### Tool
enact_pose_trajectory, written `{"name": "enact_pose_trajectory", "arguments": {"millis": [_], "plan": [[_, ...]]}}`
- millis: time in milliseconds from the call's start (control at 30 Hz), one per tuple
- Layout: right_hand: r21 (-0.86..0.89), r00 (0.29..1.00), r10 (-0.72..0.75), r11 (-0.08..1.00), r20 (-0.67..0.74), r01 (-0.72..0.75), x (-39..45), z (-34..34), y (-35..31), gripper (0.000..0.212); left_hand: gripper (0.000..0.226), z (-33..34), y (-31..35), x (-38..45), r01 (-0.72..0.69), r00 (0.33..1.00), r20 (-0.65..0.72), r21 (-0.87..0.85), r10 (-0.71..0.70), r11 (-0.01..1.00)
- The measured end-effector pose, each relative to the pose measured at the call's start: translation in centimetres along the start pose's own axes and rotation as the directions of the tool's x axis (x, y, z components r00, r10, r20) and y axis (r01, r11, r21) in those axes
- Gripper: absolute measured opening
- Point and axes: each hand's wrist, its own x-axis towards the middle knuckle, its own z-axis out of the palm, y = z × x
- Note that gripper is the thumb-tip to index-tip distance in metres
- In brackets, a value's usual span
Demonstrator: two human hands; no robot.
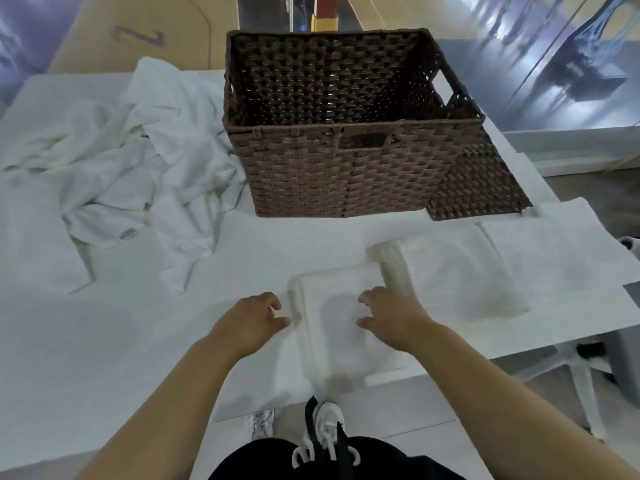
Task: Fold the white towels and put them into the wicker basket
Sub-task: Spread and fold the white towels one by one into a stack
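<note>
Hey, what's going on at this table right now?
A person is folding white towels. Both hands are at a folded towel near the table's front edge: the left hand at its left edge, the right hand on top. Another folded towel lies to its right. A heap of unfolded towels sits left of the wicker basket, which looks empty.
</note>
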Motion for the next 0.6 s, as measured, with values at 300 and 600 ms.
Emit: {"name": "enact_pose_trajectory", "arguments": {"millis": [300,600], "plan": [[-0.246,0.984,-0.087,0.961,0.155,0.124,1.5,4.1,0.7,0.061,0.035,2.3,0.4,-0.1,0.105,0.994,-0.008,-0.006,-0.105,0.994],[-0.274,0.98,-0.078,0.953,0.182,0.127,3.7,-2.2,0.2,0.044,0.034,2.0,0.4,-0.1,0.139,0.989,-0.021,-0.165,-0.144,0.976]]}}
